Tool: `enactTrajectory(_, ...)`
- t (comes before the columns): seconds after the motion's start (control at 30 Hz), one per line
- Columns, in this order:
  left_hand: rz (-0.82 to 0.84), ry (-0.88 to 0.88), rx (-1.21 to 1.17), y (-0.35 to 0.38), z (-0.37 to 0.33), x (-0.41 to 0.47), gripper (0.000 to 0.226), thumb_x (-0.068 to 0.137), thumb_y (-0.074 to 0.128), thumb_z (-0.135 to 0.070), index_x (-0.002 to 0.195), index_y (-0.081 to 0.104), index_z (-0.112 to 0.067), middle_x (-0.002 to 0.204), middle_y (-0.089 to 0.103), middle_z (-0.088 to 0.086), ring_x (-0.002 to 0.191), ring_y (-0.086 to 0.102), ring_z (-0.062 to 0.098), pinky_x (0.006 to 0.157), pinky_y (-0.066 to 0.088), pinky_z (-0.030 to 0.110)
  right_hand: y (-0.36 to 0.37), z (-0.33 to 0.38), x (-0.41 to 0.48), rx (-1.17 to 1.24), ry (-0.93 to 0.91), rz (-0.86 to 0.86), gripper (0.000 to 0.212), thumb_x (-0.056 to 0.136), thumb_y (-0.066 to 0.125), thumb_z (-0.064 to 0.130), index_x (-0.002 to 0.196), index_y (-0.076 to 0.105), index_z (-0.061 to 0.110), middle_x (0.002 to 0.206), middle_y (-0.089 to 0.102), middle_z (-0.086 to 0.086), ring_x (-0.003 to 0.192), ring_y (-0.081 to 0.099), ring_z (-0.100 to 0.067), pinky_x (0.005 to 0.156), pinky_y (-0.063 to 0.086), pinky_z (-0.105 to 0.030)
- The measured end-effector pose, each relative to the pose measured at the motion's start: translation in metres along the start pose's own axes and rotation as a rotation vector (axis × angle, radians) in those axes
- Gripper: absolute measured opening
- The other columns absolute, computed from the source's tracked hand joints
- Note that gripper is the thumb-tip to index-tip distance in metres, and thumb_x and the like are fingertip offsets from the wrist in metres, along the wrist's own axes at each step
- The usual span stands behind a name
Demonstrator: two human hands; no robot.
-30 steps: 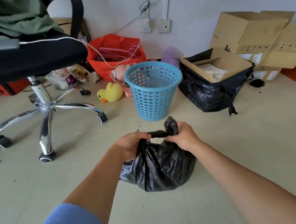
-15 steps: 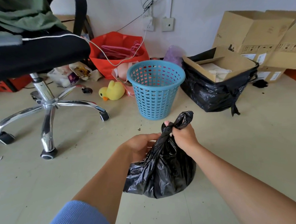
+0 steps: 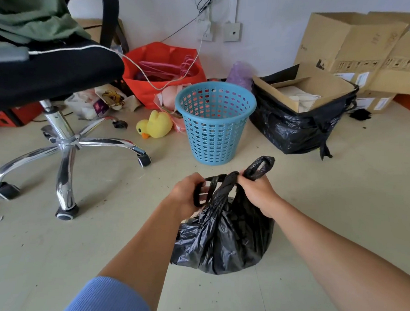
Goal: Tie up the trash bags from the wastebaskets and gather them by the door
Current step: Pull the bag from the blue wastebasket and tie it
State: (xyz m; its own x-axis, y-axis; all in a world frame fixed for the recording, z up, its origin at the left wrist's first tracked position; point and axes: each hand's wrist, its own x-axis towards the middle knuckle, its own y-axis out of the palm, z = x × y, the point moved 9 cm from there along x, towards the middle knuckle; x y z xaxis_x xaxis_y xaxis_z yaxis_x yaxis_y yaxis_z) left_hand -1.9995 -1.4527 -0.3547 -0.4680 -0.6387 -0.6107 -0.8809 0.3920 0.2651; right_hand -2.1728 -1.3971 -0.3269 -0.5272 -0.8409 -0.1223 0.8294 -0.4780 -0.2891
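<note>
We grip the trash bag handles, left hand and right hand now pulled apart, bare floor right of the wastebasket.

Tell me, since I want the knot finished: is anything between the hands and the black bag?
No. The left hand and right hand already grip the black trash bag by its handles; nothing visible sits between.

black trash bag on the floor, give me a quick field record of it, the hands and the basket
bag: black trash bag resting on the floor, top gathered
left hand: left hand closed on one bag handle
right hand: right hand closed on the other handle, loop sticking up
knot: not yet finished
basket: blue wastebasket upright beyond the bag, no liner visible
</note>
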Motion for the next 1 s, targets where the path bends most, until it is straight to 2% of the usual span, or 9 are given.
enactTrajectory(0.1,-0.044,0.079,-0.241,-0.009,-0.015,0.001,0.035,0.092,0.051,-0.024,0.059,0.041,-0.018,0.065,0.059,0.002,0.079,0.064,0.021,0.076,0.045,0.036,0.002,-0.015,-0.001,0.104,0.160,0.005,0.022,0.090,0.054,0.033,0.090,0.062,0.013,0.083,0.067,0.002,0.082,0.061,-0.014,0.075,0.046,-0.022)
enactTrajectory(0.2,0.008,0.164,-0.511,-0.010,-0.035,-0.003,0.045,0.096,0.050,-0.025,0.053,0.037,-0.018,0.061,0.058,0.004,0.087,0.067,0.022,0.081,0.051,0.044,-0.010,-0.024,0.000,0.112,0.232,-0.133,0.034,0.094,0.048,0.046,0.103,0.050,0.013,0.088,0.055,0.006,0.093,0.051,-0.021,0.084,0.033,-0.032)
enactTrajectory(0.3,-0.044,0.183,-0.634,-0.012,-0.040,-0.006,0.039,0.096,0.052,-0.025,0.062,0.037,-0.015,0.046,0.037,0.000,0.055,0.048,0.020,0.059,0.054,0.036,-0.027,-0.022,0.003,-0.040,0.186,-0.269,0.038,0.096,0.043,0.048,0.082,0.050,0.014,0.078,0.056,0.002,0.092,0.058,-0.032,0.080,0.038,-0.035)
enactTrajectory(0.4,-0.360,0.212,-0.324,-0.047,-0.031,-0.008,0.028,0.094,0.055,-0.027,0.072,0.043,-0.015,0.049,0.035,-0.002,0.048,0.037,0.015,0.041,0.041,0.025,-0.059,-0.034,0.002,-0.245,0.234,-0.400,0.050,0.096,0.038,0.048,0.089,0.063,0.005,0.088,0.070,-0.010,0.091,0.064,-0.036,0.080,0.048,-0.039)
enactTrajectory(0.53,-0.569,0.313,0.219,-0.084,-0.028,-0.013,0.035,0.088,0.065,-0.034,0.071,0.046,-0.011,0.059,0.043,0.005,0.051,0.040,0.020,0.052,0.040,0.028,-0.098,-0.079,-0.011,-0.121,0.416,-0.450,0.046,0.097,0.036,0.034,0.088,0.067,0.001,0.067,0.072,-0.011,0.064,0.068,-0.030,0.061,0.055,-0.039)
enactTrajectory(0.6,-0.449,0.313,0.490,-0.070,-0.024,-0.009,0.044,0.076,0.074,-0.048,0.076,0.052,-0.010,0.069,0.053,0.005,0.062,0.048,0.020,0.061,0.041,0.030,-0.094,-0.098,-0.017,0.153,0.541,-0.428,0.038,0.098,0.035,0.028,0.085,0.060,0.003,0.052,0.067,-0.010,0.039,0.060,-0.021,0.041,0.041,-0.024)
enactTrajectory(0.7,-0.170,0.221,0.941,-0.035,-0.012,-0.002,0.053,0.057,0.080,-0.063,0.080,0.062,-0.019,0.089,0.064,0.003,0.080,0.057,0.018,0.068,0.041,0.029,-0.076,-0.092,-0.014,0.520,0.623,-0.358,0.033,0.101,0.041,0.033,0.088,0.053,0.005,0.054,0.067,-0.014,0.038,0.059,-0.022,0.036,0.041,-0.021)
enactTrajectory(0.8,0.090,0.017,1.293,-0.018,0.010,-0.003,0.043,0.056,0.082,-0.054,0.054,0.056,-0.020,0.062,0.060,-0.005,0.062,0.051,0.013,0.062,0.037,0.026,-0.059,-0.072,-0.006,0.707,0.601,-0.251,0.041,0.097,0.048,0.046,0.090,0.057,0.007,0.069,0.066,-0.013,0.055,0.060,-0.024,0.040,0.047,-0.025)
enactTrajectory(1.0,0.060,0.180,0.985,-0.007,-0.017,-0.013,0.039,0.085,0.069,-0.035,0.058,0.065,-0.007,0.055,0.050,0.002,0.062,0.039,0.020,0.071,0.036,0.032,-0.004,-0.061,-0.019,0.298,0.508,0.201,0.025,0.078,0.077,0.041,0.089,0.069,0.020,0.085,0.073,0.003,0.084,0.063,-0.015,0.058,0.048,-0.027)
